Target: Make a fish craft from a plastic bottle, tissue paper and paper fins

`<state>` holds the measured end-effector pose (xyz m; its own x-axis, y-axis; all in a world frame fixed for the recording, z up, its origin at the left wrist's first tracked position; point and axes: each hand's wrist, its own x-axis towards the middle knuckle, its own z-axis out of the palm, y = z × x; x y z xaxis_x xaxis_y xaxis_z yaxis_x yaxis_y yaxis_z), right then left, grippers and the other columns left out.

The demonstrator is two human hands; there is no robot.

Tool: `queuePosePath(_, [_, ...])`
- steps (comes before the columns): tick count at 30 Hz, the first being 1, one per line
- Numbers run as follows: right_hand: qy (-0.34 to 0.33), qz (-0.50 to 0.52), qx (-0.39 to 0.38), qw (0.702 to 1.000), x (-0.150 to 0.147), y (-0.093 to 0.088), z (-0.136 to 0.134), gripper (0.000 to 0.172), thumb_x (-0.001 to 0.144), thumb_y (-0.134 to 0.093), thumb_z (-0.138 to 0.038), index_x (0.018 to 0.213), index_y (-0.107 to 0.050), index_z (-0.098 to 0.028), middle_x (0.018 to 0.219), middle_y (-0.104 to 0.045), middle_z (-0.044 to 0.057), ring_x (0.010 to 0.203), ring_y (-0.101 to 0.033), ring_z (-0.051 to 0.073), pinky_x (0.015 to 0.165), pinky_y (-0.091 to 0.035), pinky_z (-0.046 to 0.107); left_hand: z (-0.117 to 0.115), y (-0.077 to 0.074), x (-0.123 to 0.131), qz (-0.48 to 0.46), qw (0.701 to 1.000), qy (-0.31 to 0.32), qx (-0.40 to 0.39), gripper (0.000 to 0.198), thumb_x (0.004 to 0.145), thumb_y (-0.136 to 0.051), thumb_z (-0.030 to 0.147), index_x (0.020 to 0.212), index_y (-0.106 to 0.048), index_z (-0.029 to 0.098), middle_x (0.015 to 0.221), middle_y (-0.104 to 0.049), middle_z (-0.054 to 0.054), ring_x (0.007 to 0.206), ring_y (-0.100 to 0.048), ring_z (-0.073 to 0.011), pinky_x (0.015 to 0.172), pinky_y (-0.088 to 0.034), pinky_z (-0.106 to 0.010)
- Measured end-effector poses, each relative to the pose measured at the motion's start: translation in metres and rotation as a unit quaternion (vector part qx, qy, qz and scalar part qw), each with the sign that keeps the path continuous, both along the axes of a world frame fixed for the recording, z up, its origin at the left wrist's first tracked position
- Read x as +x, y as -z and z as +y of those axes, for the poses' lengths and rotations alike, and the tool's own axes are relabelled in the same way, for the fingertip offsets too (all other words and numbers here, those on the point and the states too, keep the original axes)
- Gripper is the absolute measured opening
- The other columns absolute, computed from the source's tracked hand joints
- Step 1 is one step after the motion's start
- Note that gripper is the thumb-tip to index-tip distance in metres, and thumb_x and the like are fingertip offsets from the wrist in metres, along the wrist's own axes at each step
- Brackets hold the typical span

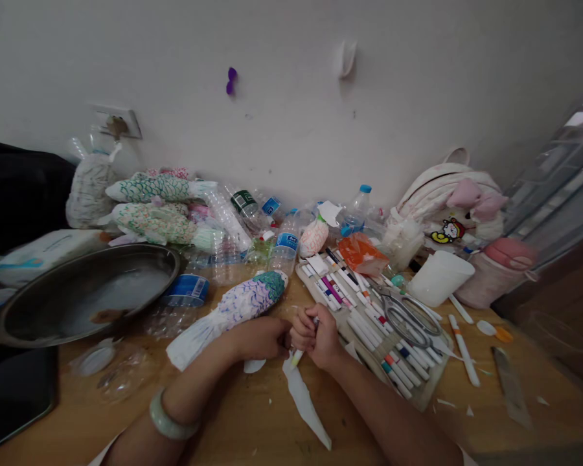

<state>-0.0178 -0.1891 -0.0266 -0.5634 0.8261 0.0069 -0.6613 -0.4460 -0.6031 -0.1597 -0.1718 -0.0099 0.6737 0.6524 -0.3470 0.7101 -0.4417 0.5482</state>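
My right hand point(319, 338) is closed around a slim, marker-like stick; its yellowish lower end point(296, 358) pokes out below the fingers. Touching it from the left is my left hand point(268, 338), its fingers curled and mostly hidden, so what they hold cannot be made out. A long torn strip of white paper point(307, 404) hangs or lies just under the hands. Behind my left forearm, a paper-covered fish point(245, 301) with purple scales and a green head lies on the table. A roll-out case of markers point(369, 310) spreads beside my right hand.
Scissors point(403, 317) lie on the markers. A metal basin point(10, 317) and a cut bottle piece point(187, 291) stand left. More paper fish point(158, 188) and plastic bottles point(284, 249) line the wall. A white cup point(440, 278) and a blade-like strip point(510, 385) are right.
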Motion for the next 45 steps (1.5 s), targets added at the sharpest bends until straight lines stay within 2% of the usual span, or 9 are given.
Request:
queuePosePath(5, [-0.006,0.046,-0.008,0.999,0.003,0.0,0.0013,0.031,0.063,-0.047,-0.026,0.04,-0.027,-0.018,0.034,-0.021,-0.008,0.028,-0.014,0.004,0.029,-0.012,0.016,-0.0003,0.0018,-0.001,-0.009,1.0,0.001,0.004,0.018,0.065,-0.054,0.023,0.08,-0.062,0.019,0.073,-0.063,0.0,0.065,-0.052,-0.0156,0.056,-0.034,-0.025])
queuePosePath(13, [-0.001,0.012,0.01,1.0,-0.0016,0.0032,0.0001,0.03,0.062,-0.048,-0.026,0.039,-0.03,-0.018,0.033,-0.023,-0.008,0.028,-0.014,0.004,0.03,-0.01,0.017,-0.0013,-0.0015,0.0004,-0.006,1.0,-0.006,0.007,0.011,0.064,-0.054,0.023,0.07,-0.061,0.017,0.062,-0.058,-0.001,0.057,-0.045,-0.014,0.052,-0.03,-0.026])
queuePosePath(18, [0.036,0.015,0.009,0.999,-0.0015,0.003,0.0003,0.031,0.062,-0.048,-0.026,0.039,-0.03,-0.018,0.034,-0.023,-0.008,0.028,-0.014,0.004,0.03,-0.011,0.017,-0.0016,0.0002,-0.0001,-0.021,1.0,0.004,0.013,0.017,0.064,-0.051,0.022,0.076,-0.063,0.017,0.067,-0.061,-0.001,0.059,-0.047,-0.014,0.053,-0.031,-0.025])
queuePosePath(22, [0.041,-0.011,0.037,0.998,-0.0021,0.001,-0.001,0.03,0.062,-0.049,-0.027,0.039,-0.031,-0.018,0.033,-0.023,-0.008,0.028,-0.013,0.004,0.03,-0.01,0.017,-0.0013,0.0002,0.0,-0.013,1.0,0.009,0.012,0.016,0.065,-0.051,0.022,0.074,-0.063,0.017,0.065,-0.061,-0.001,0.059,-0.048,-0.0145,0.052,-0.031,-0.026])
queuePosePath(35, [0.099,-0.019,0.067,0.993,0.002,-0.004,-0.0012,0.028,0.063,-0.047,-0.023,0.04,-0.032,-0.018,0.034,-0.025,-0.008,0.029,-0.015,0.004,0.031,-0.01,0.018,-0.0024,0.0006,-0.0012,-0.031,0.999,-0.008,-0.005,0.016,0.063,-0.049,0.018,0.074,-0.06,0.02,0.067,-0.06,-0.001,0.059,-0.049,-0.0158,0.054,-0.032,-0.027])
queuePosePath(40, [0.077,0.003,0.066,0.995,-0.0002,-0.0031,-0.0023,0.029,0.065,-0.045,-0.025,0.041,-0.032,-0.019,0.035,-0.023,-0.008,0.029,-0.015,0.004,0.031,-0.012,0.018,-0.0007,0.0061,-0.0019,-0.039,0.999,0.004,0.013,0.015,0.063,-0.047,0.019,0.072,-0.059,0.019,0.065,-0.059,-0.001,0.059,-0.048,-0.0154,0.053,-0.032,-0.027])
queuePosePath(45, [0.071,-0.024,0.089,0.993,-0.0032,-0.0029,-0.0039,0.027,0.064,-0.047,-0.022,0.041,-0.033,-0.018,0.035,-0.025,-0.008,0.029,-0.015,0.004,0.031,-0.011,0.017,-0.0005,0.0058,-0.0014,-0.013,0.999,0.011,0.034,0.018,0.065,-0.045,0.02,0.074,-0.06,0.017,0.07,-0.062,-0.003,0.061,-0.05,-0.0157,0.053,-0.032,-0.026])
